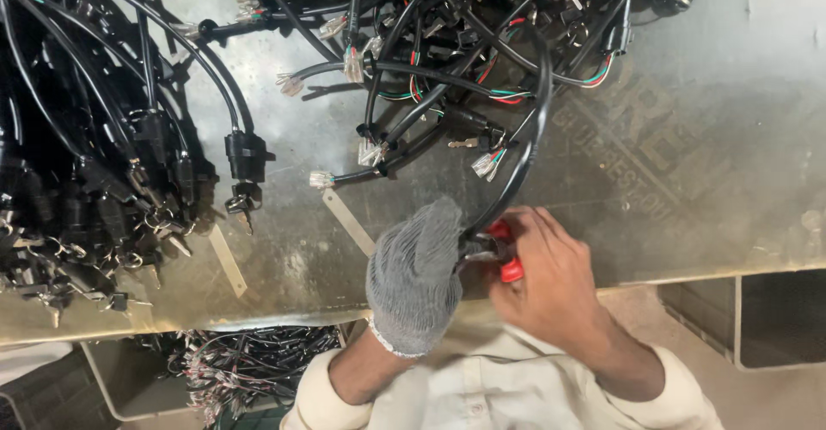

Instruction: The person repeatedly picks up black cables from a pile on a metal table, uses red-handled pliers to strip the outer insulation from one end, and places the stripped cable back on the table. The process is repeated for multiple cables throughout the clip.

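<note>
I am looking down at two hands working at the lower centre of the frame, over the near edge of a scuffed grey metal table (688,138). My left hand (415,277), wearing a grey knitted glove, is curling its fingers closed around a black sheathed cable (527,150) that is arcing up toward the upper centre. My bare right hand (551,279) is wrapping its fingers tightly around a red-handled hand tool (509,268), pressed right against the glove where the cable ends.

Two heaps of black wire harnesses are lying on the table: one dense pile (77,163) along the left side, and one looser tangle (447,43) across the top centre, with red, green and white leads and clear plastic plugs; I cannot count the single cables. At the lower left, one bin (107,387) below the table edge is holding thin multicoloured wire bundles (245,361).
</note>
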Demonstrator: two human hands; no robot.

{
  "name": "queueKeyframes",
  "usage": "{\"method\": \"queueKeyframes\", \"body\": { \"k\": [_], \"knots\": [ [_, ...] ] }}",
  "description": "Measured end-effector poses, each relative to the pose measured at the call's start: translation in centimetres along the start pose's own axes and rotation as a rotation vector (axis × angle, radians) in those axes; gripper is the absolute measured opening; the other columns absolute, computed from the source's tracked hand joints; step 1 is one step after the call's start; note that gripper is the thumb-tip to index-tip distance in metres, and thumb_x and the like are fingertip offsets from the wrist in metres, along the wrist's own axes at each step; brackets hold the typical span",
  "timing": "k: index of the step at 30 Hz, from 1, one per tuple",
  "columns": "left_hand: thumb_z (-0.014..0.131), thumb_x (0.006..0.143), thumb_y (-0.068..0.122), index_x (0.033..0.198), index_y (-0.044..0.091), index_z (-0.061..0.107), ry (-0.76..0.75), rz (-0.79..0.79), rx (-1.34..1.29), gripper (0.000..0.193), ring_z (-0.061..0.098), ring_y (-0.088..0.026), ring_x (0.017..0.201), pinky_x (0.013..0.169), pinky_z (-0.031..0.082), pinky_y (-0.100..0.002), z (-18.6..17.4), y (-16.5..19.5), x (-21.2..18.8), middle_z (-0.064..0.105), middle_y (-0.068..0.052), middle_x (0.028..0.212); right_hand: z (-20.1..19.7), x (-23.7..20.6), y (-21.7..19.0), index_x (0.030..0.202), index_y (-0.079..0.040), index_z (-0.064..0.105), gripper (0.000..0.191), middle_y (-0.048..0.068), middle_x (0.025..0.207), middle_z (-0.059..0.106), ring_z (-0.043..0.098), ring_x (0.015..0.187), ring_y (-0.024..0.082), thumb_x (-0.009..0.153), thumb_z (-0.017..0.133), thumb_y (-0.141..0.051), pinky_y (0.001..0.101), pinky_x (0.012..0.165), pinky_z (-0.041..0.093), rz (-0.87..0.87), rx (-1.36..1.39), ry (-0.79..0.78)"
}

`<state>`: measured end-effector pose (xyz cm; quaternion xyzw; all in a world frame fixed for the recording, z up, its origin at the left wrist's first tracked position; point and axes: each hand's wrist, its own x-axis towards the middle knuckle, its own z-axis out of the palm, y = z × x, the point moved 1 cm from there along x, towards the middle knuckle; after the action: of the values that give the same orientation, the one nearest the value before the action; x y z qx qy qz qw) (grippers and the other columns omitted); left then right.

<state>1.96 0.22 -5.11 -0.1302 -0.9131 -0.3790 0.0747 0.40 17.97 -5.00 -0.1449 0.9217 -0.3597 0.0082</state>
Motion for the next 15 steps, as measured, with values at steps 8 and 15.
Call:
{"method": "queueKeyframes", "body": {
  "k": [8,15],
  "knots": [
    [0.075,0.095,0.025,0.157,0.002,0.045,-0.331,-0.364,-0.933,0.073,0.066,-0.018,0.098,0.087,0.056,-0.03,-3.7,1.0,1.1,0.067,-0.01,0.116,0.2,2.0,2.2,0.089,-0.011,0.061,0.039,0.008,0.086,0.066,0.068,0.079,0.031,0.053,0.077,-0.013,0.0409,0.067,0.054,-0.207,-0.027,0.076],
    [0.072,0.096,0.025,0.16,0.001,0.043,-0.37,-0.454,-1.184,0.074,0.062,-0.009,0.095,0.086,0.056,-0.025,-3.0,1.1,0.7,0.066,-0.004,0.105,-0.3,3.5,2.8,0.084,-0.008,0.061,0.031,0.007,0.089,0.066,0.066,0.082,0.029,0.065,0.083,-0.021,0.0405,0.07,0.052,-0.193,-0.071,-0.003]
  ]
}}
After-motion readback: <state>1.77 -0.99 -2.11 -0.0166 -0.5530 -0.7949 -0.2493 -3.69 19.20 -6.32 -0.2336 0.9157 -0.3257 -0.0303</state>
